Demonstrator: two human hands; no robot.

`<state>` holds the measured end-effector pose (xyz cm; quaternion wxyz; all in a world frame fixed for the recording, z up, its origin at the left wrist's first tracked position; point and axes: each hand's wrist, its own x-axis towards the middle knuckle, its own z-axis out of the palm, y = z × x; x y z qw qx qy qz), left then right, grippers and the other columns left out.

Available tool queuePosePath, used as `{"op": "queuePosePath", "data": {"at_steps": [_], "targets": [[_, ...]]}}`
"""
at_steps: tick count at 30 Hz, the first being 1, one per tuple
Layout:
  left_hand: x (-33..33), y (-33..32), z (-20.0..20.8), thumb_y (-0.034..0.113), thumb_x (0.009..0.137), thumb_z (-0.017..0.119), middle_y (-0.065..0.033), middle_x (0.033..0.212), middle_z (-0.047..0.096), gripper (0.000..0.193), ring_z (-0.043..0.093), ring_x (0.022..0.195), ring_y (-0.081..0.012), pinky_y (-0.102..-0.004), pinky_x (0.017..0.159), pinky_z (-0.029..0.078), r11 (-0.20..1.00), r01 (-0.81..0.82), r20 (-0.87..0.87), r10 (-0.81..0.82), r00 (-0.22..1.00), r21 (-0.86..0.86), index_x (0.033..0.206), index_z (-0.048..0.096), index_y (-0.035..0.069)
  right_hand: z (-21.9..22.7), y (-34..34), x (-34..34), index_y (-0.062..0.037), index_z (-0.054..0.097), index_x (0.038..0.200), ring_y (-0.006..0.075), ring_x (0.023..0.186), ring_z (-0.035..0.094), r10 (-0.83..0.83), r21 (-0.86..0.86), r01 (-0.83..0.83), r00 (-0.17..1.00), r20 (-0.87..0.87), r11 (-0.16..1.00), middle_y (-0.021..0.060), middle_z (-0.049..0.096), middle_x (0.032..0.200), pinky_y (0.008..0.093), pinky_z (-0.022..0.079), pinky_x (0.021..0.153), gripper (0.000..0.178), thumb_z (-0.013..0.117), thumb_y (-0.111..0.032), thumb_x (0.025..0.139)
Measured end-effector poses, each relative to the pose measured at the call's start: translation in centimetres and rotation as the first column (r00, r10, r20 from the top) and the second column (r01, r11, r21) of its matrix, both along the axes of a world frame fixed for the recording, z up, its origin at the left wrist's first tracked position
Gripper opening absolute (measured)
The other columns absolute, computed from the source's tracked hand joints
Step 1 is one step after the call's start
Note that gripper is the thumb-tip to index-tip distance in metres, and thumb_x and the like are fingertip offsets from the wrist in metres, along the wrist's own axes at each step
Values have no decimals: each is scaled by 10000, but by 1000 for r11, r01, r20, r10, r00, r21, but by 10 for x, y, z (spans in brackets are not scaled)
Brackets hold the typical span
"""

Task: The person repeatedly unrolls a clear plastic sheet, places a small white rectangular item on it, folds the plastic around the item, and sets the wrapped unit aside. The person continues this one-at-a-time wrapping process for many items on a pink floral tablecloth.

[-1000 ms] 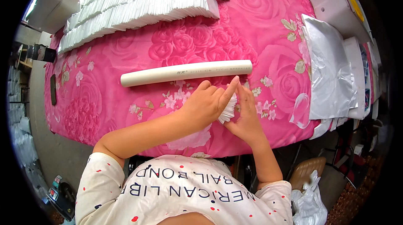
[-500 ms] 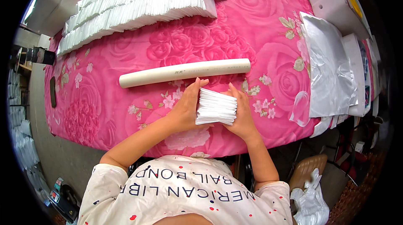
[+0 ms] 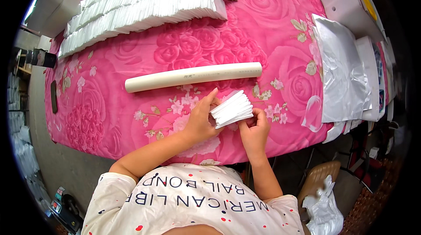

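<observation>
A stack of folded white sheets (image 3: 232, 109), paper or thin film, is held between my two hands above the near part of the table. My left hand (image 3: 202, 116) grips its left end, thumb and fingers around the edge. My right hand (image 3: 255, 129) is closed at the lower right corner, pinching the sheets' edges. The stack is tilted and slightly fanned toward the right. Just beyond my hands lies a long cream-coloured plastic pipe (image 3: 193, 76), roughly crosswise on the table.
Long rows of packed white folded sheets (image 3: 144, 16) fill the far left of the pink rose-patterned tablecloth (image 3: 109, 108). White plastic bags (image 3: 342, 73) lie at the right edge, below a white foam box (image 3: 346, 5). A brown chair (image 3: 322, 178) stands at the lower right.
The stack has turned from nearly upright to tilted and fanned. My right hand has shifted from its right side to pinching the lower right corner.
</observation>
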<state>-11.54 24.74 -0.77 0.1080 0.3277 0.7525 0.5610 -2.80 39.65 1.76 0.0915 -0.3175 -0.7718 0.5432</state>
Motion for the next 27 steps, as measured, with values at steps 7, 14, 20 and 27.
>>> {"op": "queuePosePath", "data": {"at_steps": [7, 14, 20, 27], "targets": [[17, 15, 12, 88, 585, 763, -182, 1158, 431, 853, 461, 1053, -338, -397, 888, 426, 993, 80, -173, -94, 980, -85, 1330, 353, 26, 3, -14, 9, 34, 515, 1082, 235, 926, 550, -8, -231, -58, 961, -276, 971, 155, 557, 1004, 355, 446, 763, 386, 503, -319, 927], [20, 20, 6, 162, 624, 748, -219, 1287, 377, 822, 423, 1146, -375, -422, 949, 394, 956, 285, -207, -292, 934, -65, 1330, 353, 15, 21, 7, -5, 29, 517, 924, 368, 814, 553, 26, 198, -36, 998, 56, 979, 212, 552, 880, 422, 442, 703, 319, 637, -239, 799], [13, 17, 6, 168, 666, 710, -227, 1299, 380, 756, 426, 1148, -381, -425, 959, 380, 936, 350, -156, -352, 923, -44, 1321, 364, 17, 26, 10, -9, 35, 536, 855, 411, 787, 551, 20, 392, -55, 995, 94, 918, 226, 562, 829, 449, 444, 675, 257, 633, -173, 738], [4, 20, 6, 148, 708, 666, -218, 1295, 388, 664, 431, 1144, -368, -424, 963, 378, 918, 389, -113, -380, 918, 73, 1302, 400, 19, 30, 32, -15, 24, 613, 886, 237, 659, 615, -28, 259, 33, 999, -26, 965, 140, 636, 733, 346, 474, 604, 179, 595, -98, 756]]}}
